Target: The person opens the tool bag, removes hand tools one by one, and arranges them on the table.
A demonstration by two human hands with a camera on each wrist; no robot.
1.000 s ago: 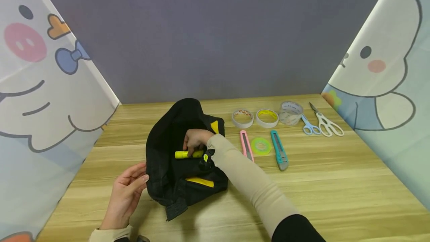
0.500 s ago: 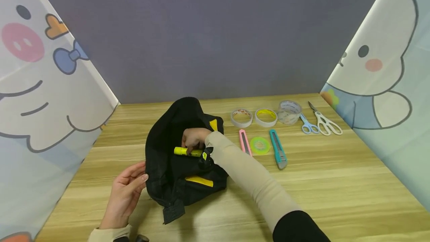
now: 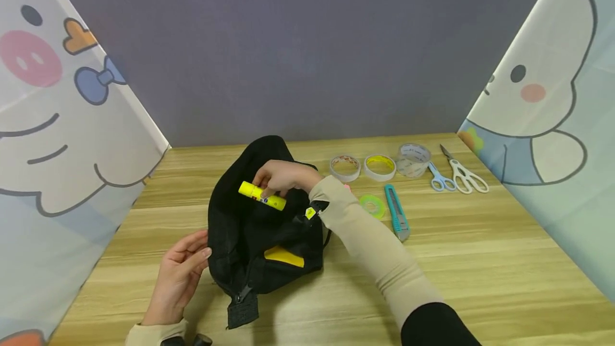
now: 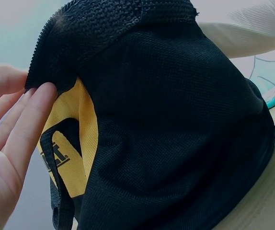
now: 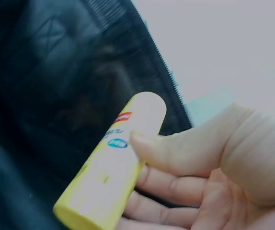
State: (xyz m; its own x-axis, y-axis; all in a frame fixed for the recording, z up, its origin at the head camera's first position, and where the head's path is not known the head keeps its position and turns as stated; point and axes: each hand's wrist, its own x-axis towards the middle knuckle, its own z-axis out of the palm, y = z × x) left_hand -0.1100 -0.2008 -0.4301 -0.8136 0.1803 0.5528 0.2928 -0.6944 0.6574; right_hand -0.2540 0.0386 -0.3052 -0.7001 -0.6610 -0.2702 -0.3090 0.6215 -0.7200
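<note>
A black zippered bag [image 3: 226, 239] with yellow patches lies gaping on the table. My left hand [image 3: 180, 271] pinches its left rim, fingertips at the zipper; in the left wrist view that hand [image 4: 13, 134] has its thumb on the edge, beside a yellow lining [image 4: 70, 163]. Over the bag's mouth my right hand [image 3: 288, 175] holds a yellow glue stick [image 3: 251, 190], tilted with its left end higher. In the right wrist view, the thumb presses the labelled side of the glue stick [image 5: 106, 165] against the curled fingers. The bag's deeper interior is too dark to make out.
Right of the bag lie white tape rolls [image 3: 345, 178], a wide clear tape roll [image 3: 414, 171], a green tape roll [image 3: 379, 208], a teal utility knife [image 3: 396, 213], blue scissors [image 3: 443, 181] and white scissors [image 3: 466, 180]. My right sleeve [image 3: 375, 244] mostly hides a pink knife.
My right hand has lifted the glue stick from inside the bag, up toward its mouth, and the stick has tilted. The left hand stays at the rim.
</note>
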